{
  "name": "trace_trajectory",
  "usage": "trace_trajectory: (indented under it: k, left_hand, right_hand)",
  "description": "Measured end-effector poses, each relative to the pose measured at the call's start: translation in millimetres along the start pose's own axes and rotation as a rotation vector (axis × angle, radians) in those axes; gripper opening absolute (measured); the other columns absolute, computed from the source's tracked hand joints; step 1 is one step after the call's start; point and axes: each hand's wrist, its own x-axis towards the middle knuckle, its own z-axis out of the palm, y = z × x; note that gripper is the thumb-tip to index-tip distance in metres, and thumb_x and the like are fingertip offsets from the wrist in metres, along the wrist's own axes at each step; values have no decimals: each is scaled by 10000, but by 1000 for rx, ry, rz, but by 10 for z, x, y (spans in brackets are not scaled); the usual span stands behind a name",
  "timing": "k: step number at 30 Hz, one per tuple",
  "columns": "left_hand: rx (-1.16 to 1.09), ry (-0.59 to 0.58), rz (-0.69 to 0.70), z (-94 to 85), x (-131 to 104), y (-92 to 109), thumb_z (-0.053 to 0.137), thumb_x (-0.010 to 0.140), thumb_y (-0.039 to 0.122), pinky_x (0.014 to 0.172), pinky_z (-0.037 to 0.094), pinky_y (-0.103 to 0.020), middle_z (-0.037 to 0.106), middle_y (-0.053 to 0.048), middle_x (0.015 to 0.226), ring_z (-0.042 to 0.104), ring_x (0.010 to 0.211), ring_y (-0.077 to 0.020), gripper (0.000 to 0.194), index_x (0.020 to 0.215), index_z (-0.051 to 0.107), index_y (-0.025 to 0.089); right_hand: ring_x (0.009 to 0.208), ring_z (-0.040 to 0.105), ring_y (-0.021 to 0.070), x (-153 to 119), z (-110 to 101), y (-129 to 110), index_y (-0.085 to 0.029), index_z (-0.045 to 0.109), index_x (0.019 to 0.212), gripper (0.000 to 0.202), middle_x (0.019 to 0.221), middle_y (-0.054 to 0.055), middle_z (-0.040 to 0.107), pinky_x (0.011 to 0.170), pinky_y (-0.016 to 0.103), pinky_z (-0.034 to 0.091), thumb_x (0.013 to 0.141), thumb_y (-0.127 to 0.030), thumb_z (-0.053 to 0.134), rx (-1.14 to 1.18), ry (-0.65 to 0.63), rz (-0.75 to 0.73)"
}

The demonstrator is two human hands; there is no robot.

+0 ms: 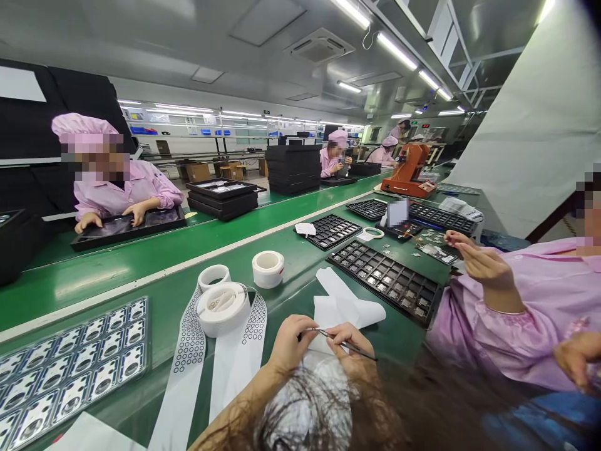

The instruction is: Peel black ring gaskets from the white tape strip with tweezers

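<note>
At 9 o'clock from the hands, a clear tray (70,369) of framed parts lies flat on the green worktop (173,275). Toward 10 o'clock sit a roll of ring-printed strip (223,313), its tails slanting nearer, and, closer to 11, a plain white roll (267,269). In the middle, the left hand (287,344) is closed at the fingertips, apparently pinching a small pale piece (320,330), too small to identify. It lies between the two hands, at the left hand's 3 o'clock; it is probably very light, easily dropped or marked, and best taken by its edges. The right hand (352,351) grips slim dark tweezers (359,349), their points toward 9 o'clock, near that piece; they should feel light, stiff and springy, best held mid-shank. A soft, curling white sheet (345,310) lies at 12 o'clock. At 2 o'clock is a black compartment tray (385,282), with a co-worker's hand (488,266) beyond.
</note>
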Motion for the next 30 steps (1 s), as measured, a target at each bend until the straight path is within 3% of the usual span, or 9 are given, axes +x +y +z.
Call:
trace_trajectory:
  k: [8, 18, 23, 30]
  left_hand:
    - [14, -13, 2, -24, 5, 27, 607, 1040, 407, 922, 592, -413, 728, -58, 1032, 694, 991, -202, 242, 1048, 705, 186]
    - [90, -54, -2, -16, -2, 16, 621, 1027, 428, 959, 574, -443, 728, -66, 1078, 687, 1039, -221, 261, 1109, 702, 194]
    - [133, -71, -8, -28, -13, 31, 615, 1033, 407, 985, 570, -456, 723, -75, 1127, 684, 1075, -228, 258, 1160, 692, 196]
    - [249, -129, 3, -100, 50, 149, 618, 1036, 369, 993, 579, -449, 720, -78, 1172, 689, 1090, -223, 223, 1167, 691, 203]
  right_hand:
    - [798, 705, 205, -36, 45, -10, -261, 610, 783, 192, 876, -9, 720, 709, 323, 611, 916, -178, 719, 2, 47, 68]
    - [800, 723, 184, -5, 43, -69, -251, 649, 771, 164, 852, -7, 738, 728, 280, 618, 874, -188, 760, 71, 108, 95]
    - [616, 695, 163, 16, 42, -87, -224, 669, 743, 163, 830, 23, 736, 583, 269, 587, 852, -205, 790, 162, 169, 157]
    - [531, 678, 152, 118, 63, -172, -177, 651, 723, 197, 757, 22, 725, 557, 244, 602, 789, -219, 832, 285, 302, 244]
